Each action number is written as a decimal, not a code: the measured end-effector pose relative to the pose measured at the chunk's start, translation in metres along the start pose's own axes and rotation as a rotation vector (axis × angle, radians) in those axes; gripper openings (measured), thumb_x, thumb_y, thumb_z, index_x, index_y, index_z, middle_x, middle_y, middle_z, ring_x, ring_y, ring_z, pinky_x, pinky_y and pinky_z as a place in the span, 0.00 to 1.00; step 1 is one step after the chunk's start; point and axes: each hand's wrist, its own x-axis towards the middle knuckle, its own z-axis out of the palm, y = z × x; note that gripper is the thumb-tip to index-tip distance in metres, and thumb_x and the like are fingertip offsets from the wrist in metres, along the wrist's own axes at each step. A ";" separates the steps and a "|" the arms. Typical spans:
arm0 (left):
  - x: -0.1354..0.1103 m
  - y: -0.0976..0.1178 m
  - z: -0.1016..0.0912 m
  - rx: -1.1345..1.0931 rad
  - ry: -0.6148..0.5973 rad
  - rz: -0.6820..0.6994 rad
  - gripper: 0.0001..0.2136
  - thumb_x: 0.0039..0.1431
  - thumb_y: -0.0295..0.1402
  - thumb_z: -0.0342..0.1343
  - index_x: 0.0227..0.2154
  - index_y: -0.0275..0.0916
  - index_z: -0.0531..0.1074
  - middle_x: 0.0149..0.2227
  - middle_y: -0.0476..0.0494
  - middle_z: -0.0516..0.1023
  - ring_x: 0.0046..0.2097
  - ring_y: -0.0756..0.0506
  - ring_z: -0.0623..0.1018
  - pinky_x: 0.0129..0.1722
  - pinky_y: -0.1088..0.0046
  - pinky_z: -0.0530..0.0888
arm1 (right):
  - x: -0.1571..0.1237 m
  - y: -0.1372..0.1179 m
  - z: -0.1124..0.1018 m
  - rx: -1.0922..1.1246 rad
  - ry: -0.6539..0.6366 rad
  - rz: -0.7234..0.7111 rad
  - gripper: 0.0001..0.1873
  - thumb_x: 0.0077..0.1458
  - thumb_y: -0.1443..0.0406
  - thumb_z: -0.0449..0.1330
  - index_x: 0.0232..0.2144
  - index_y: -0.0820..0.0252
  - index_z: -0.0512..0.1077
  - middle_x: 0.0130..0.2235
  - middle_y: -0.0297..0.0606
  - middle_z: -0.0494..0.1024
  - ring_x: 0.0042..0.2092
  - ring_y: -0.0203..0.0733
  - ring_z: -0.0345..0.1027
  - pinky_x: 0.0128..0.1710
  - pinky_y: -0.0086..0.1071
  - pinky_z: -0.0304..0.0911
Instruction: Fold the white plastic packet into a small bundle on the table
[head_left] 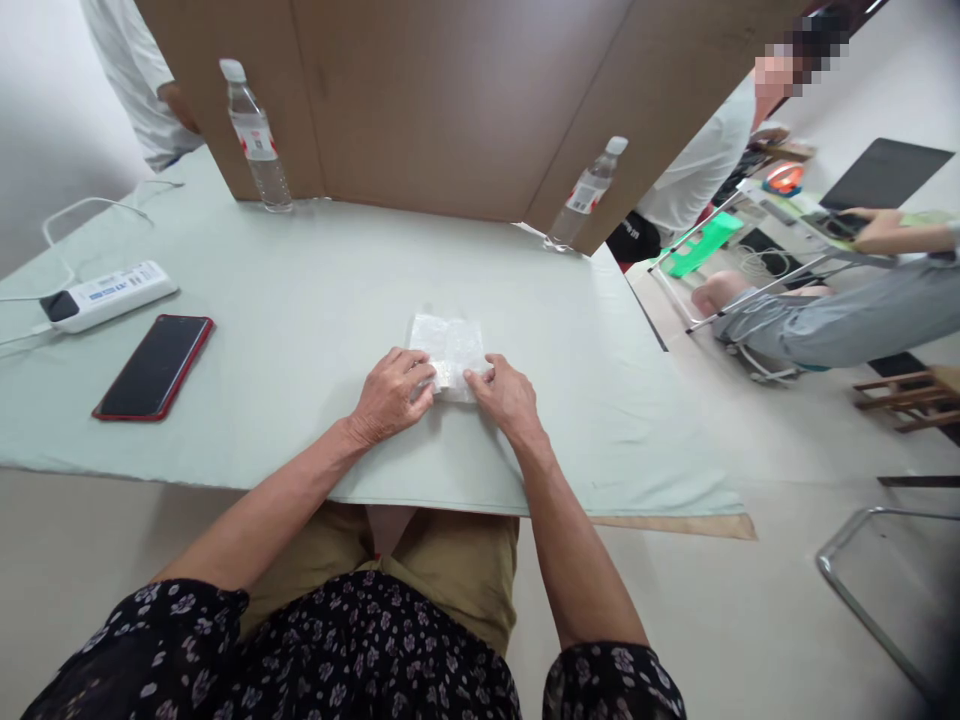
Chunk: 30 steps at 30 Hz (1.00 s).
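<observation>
A small folded white cloth or tissue (450, 350) lies on the pale green table cover (315, 300) in front of me. My left hand (388, 395) rests on its near left edge, fingers curled and pinching the fabric. My right hand (506, 395) presses and pinches the near right edge. The two hands almost meet at the cloth's near side. The far half of the cloth lies flat and uncovered.
A red-cased phone (154, 366) and a white power strip (105, 295) lie at the left. Two water bottles (256, 135) (585, 195) stand before a brown cardboard screen (450, 100). Other people sit at the right and stand at the far left.
</observation>
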 end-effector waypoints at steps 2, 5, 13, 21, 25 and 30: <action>0.000 0.000 0.001 0.016 0.016 0.004 0.06 0.60 0.26 0.56 0.37 0.39 0.76 0.44 0.38 0.80 0.45 0.40 0.76 0.47 0.59 0.75 | 0.000 -0.001 0.000 -0.019 0.006 0.016 0.27 0.58 0.52 0.60 0.55 0.61 0.71 0.38 0.43 0.83 0.42 0.52 0.77 0.43 0.40 0.67; 0.001 0.001 0.001 0.029 0.030 0.006 0.05 0.59 0.26 0.56 0.37 0.39 0.76 0.44 0.38 0.80 0.46 0.39 0.75 0.47 0.59 0.75 | -0.003 0.004 -0.006 -0.054 -0.009 0.068 0.28 0.60 0.52 0.59 0.56 0.63 0.70 0.39 0.45 0.83 0.43 0.54 0.77 0.44 0.41 0.66; 0.002 0.002 0.002 -0.003 0.011 -0.016 0.07 0.58 0.26 0.56 0.37 0.39 0.75 0.44 0.38 0.80 0.46 0.38 0.75 0.48 0.58 0.75 | 0.001 0.008 -0.003 0.081 -0.065 0.024 0.27 0.57 0.52 0.60 0.53 0.62 0.72 0.31 0.38 0.79 0.37 0.48 0.75 0.41 0.40 0.67; 0.003 0.002 0.002 0.007 -0.019 -0.018 0.07 0.59 0.27 0.56 0.40 0.37 0.75 0.45 0.37 0.81 0.45 0.38 0.75 0.47 0.57 0.74 | 0.003 0.005 0.020 0.441 0.082 0.009 0.36 0.49 0.54 0.61 0.59 0.64 0.66 0.31 0.31 0.74 0.32 0.39 0.67 0.37 0.36 0.67; 0.003 0.002 0.002 0.040 -0.004 -0.014 0.06 0.58 0.27 0.57 0.38 0.38 0.76 0.46 0.38 0.82 0.44 0.38 0.75 0.45 0.58 0.74 | 0.001 0.001 0.021 0.531 0.079 0.030 0.36 0.50 0.56 0.61 0.59 0.64 0.65 0.31 0.31 0.73 0.31 0.38 0.66 0.34 0.34 0.67; 0.003 0.002 0.003 0.032 -0.036 -0.019 0.06 0.59 0.27 0.57 0.38 0.38 0.77 0.46 0.39 0.82 0.43 0.39 0.75 0.44 0.59 0.74 | 0.002 -0.014 0.017 0.571 0.081 0.043 0.37 0.49 0.56 0.62 0.59 0.66 0.65 0.30 0.30 0.73 0.31 0.39 0.66 0.34 0.35 0.68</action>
